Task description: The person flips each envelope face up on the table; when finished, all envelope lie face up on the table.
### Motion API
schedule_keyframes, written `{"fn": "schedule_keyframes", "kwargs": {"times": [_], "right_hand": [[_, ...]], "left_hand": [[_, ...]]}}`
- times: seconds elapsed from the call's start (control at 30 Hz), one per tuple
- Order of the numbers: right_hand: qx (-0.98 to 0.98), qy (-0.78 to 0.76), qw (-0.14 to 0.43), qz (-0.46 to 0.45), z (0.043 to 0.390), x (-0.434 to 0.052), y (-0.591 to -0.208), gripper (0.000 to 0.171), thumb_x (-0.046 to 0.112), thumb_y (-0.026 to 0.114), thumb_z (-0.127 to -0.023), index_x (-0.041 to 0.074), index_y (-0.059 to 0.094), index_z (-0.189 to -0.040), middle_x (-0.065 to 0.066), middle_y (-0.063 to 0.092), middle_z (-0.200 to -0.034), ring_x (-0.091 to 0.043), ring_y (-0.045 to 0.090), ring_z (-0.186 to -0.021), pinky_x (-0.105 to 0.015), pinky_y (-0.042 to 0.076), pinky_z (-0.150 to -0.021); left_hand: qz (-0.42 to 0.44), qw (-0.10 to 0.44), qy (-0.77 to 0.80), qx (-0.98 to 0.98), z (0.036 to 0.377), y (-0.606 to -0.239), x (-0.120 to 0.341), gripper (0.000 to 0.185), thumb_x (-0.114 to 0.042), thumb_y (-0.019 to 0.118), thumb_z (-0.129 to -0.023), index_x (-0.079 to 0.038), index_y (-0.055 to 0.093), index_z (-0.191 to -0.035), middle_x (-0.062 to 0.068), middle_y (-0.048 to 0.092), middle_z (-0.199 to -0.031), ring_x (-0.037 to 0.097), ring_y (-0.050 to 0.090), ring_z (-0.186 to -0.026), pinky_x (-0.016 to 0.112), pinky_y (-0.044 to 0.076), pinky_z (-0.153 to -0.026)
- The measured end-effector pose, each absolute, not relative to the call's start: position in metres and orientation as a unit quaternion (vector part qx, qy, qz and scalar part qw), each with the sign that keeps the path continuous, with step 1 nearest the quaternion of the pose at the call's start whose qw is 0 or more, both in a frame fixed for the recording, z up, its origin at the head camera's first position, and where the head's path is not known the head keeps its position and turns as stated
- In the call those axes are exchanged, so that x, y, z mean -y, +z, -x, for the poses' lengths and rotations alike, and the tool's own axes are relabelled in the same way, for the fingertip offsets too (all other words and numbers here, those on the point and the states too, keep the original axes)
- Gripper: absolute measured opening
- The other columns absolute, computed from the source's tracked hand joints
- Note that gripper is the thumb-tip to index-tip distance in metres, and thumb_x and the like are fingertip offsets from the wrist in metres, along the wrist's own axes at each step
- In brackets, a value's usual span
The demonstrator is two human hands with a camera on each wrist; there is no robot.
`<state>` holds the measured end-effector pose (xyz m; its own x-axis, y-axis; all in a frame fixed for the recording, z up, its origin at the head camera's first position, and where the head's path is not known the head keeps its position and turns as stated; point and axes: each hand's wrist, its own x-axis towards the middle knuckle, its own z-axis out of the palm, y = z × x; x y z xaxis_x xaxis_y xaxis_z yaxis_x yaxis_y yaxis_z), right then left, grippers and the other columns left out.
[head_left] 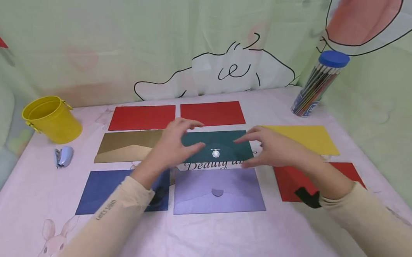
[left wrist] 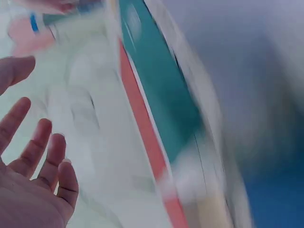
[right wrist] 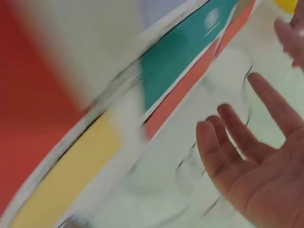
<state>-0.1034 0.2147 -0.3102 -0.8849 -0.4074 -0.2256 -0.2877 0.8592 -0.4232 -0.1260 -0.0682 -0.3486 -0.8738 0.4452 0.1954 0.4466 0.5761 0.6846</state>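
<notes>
Pale green cartoon-printed curtain point(head_left: 117, 44) backs a table point(head_left: 211, 237) draped in wrinkled pink cloth with rabbit drawings. Nine flat paper envelopes lie in rows: three red, one each gold, yellow, navy, lilac point(head_left: 218, 192) and dark green point(head_left: 217, 145). Both hands hover just above the dark green envelope at the centre of the spread, the left hand point(head_left: 173, 145) over its left end, the right hand point(head_left: 275, 148) at its right end; fingers on each are spread and relaxed, holding nothing. One round yellow metal bucket point(head_left: 51, 119) stands far left, one clear blue-capped tube of pencils point(head_left: 319, 83) far right, one small blue stapler point(head_left: 64, 156) beside the bucket.
</notes>
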Motion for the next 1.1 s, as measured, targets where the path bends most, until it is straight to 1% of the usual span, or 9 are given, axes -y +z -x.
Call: {"fn": "schedule_keyframes", "kwargs": {"times": [0.17, 0.37, 0.47, 0.5, 0.63, 0.7, 0.87, 0.93, 1.1], "right_hand": [[-0.952, -0.203, 0.175, 0.145, 0.077, -0.298, -0.318, 0.083, 0.042, 0.091, -0.072, 0.013, 0.058, -0.142, -0.021, 0.046, -0.139, -0.045, 0.042, -0.125, -0.052, 0.055, -0.084], [-0.961, -0.180, 0.184, 0.099, 0.049, -0.387, -0.337, 0.104, 0.036, 0.097, -0.058, 0.004, 0.048, -0.144, -0.031, 0.041, -0.137, -0.053, 0.037, -0.120, -0.048, 0.059, -0.069], [-0.964, -0.172, 0.189, 0.072, 0.035, -0.423, -0.343, 0.114, 0.034, 0.098, -0.055, 0.001, 0.041, -0.147, -0.036, 0.033, -0.138, -0.057, 0.033, -0.117, -0.050, 0.059, -0.065], [-0.966, -0.166, 0.186, 0.067, 0.030, -0.434, -0.346, 0.116, 0.034, 0.099, -0.054, 0.000, 0.039, -0.147, -0.036, 0.031, -0.137, -0.058, 0.032, -0.116, -0.053, 0.058, -0.066], [-0.973, -0.140, 0.172, 0.065, 0.013, -0.467, -0.359, 0.117, 0.035, 0.099, -0.052, -0.003, 0.038, -0.144, -0.036, 0.033, -0.134, -0.058, 0.030, -0.113, -0.062, 0.055, -0.068], [-0.974, -0.128, 0.174, 0.061, 0.006, -0.479, -0.367, 0.118, 0.037, 0.099, -0.051, -0.002, 0.038, -0.144, -0.036, 0.034, -0.133, -0.059, 0.029, -0.113, -0.063, 0.054, -0.067], [-0.967, -0.128, 0.218, 0.039, 0.001, -0.494, -0.384, 0.122, 0.041, 0.096, -0.052, -0.002, 0.034, -0.147, -0.038, 0.031, -0.135, -0.061, 0.026, -0.114, -0.064, 0.054, -0.071], [-0.964, -0.135, 0.224, 0.043, 0.000, -0.495, -0.388, 0.119, 0.039, 0.096, -0.053, -0.005, 0.036, -0.146, -0.037, 0.032, -0.135, -0.059, 0.028, -0.115, -0.065, 0.053, -0.074], [-0.964, -0.154, 0.211, 0.055, 0.002, -0.495, -0.391, 0.108, 0.034, 0.097, -0.053, -0.009, 0.048, -0.139, -0.038, 0.029, -0.141, -0.060, 0.025, -0.119, -0.060, 0.056, -0.073]], "left_hand": [[0.321, -0.053, -0.345, 0.880, 0.102, -0.353, -0.006, 0.055, -0.035, 0.077, -0.089, -0.025, 0.058, -0.140, 0.001, 0.051, -0.139, 0.021, 0.043, -0.128, 0.044, 0.035, -0.105], [0.383, -0.113, -0.278, 0.874, 0.072, -0.367, -0.080, 0.066, -0.049, 0.077, -0.086, -0.034, 0.053, -0.145, -0.008, 0.047, -0.145, 0.011, 0.039, -0.130, 0.036, 0.035, -0.104], [0.404, -0.132, -0.241, 0.873, 0.060, -0.373, -0.106, 0.072, -0.057, 0.076, -0.082, -0.038, 0.050, -0.147, -0.013, 0.045, -0.145, 0.006, 0.037, -0.131, 0.032, 0.033, -0.105], [0.408, -0.136, -0.228, 0.873, 0.057, -0.375, -0.112, 0.075, -0.058, 0.076, -0.081, -0.039, 0.048, -0.148, -0.015, 0.045, -0.144, 0.005, 0.036, -0.129, 0.031, 0.033, -0.105], [0.410, -0.149, -0.175, 0.883, 0.049, -0.382, -0.125, 0.081, -0.063, 0.076, -0.078, -0.044, 0.042, -0.150, -0.019, 0.040, -0.147, 0.002, 0.033, -0.130, 0.026, 0.030, -0.105], [0.409, -0.154, -0.153, 0.886, 0.048, -0.385, -0.125, 0.084, -0.065, 0.076, -0.077, -0.045, 0.040, -0.151, -0.019, 0.037, -0.151, 0.003, 0.031, -0.134, 0.026, 0.028, -0.106], [0.413, -0.153, -0.122, 0.889, 0.047, -0.388, -0.121, 0.085, -0.066, 0.075, -0.077, -0.045, 0.040, -0.152, -0.019, 0.036, -0.152, 0.004, 0.030, -0.135, 0.025, 0.027, -0.107], [0.414, -0.149, -0.113, 0.891, 0.047, -0.388, -0.120, 0.085, -0.066, 0.075, -0.078, -0.044, 0.040, -0.152, -0.020, 0.037, -0.150, 0.004, 0.031, -0.133, 0.025, 0.026, -0.107], [0.414, -0.137, -0.091, 0.895, 0.046, -0.388, -0.120, 0.085, -0.072, 0.070, -0.078, -0.041, 0.041, -0.152, -0.020, 0.038, -0.146, 0.004, 0.032, -0.129, 0.025, 0.026, -0.107]]}}
